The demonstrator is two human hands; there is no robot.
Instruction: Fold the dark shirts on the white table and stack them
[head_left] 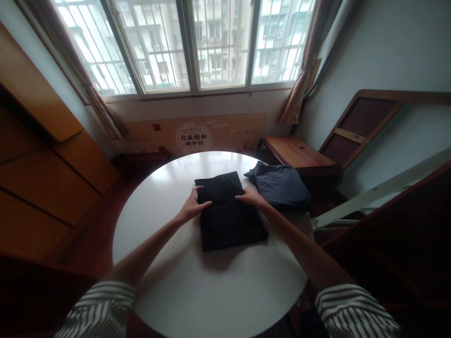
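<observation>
Counted from largest to smallest, one barred window (188,47) of four panes, one orange-brown wooden cabinet (38,188), one round white table (183,281), two patterned curtains (295,101), one banner (195,131), one low wooden bench (296,150), two dark garments and two bare hands are seen.

With the table's centre taken as the middle of the dial, the window is set at twelve o'clock, above the banner, which is printed with Chinese characters. The curtains are hung at eleven and one. The cabinet is placed at ten, over a reddish-brown floor (88,239), and the bench at between one and two, beyond the table's edge. The tabletop is smooth and brightened by window light at twelve. At two, near the rim, a slate-grey garment (282,185) is laid in a loose heap.

The black folded garment (230,216) is spread as a flat rectangle about the table's middle, between the hands. From its centre, the left hand (190,206) is placed at ten o'clock and the right hand (252,196) at two. The hands are held apart, each touching a side edge, thumbs over the cloth; whether fabric is pinched underneath cannot be told.
</observation>
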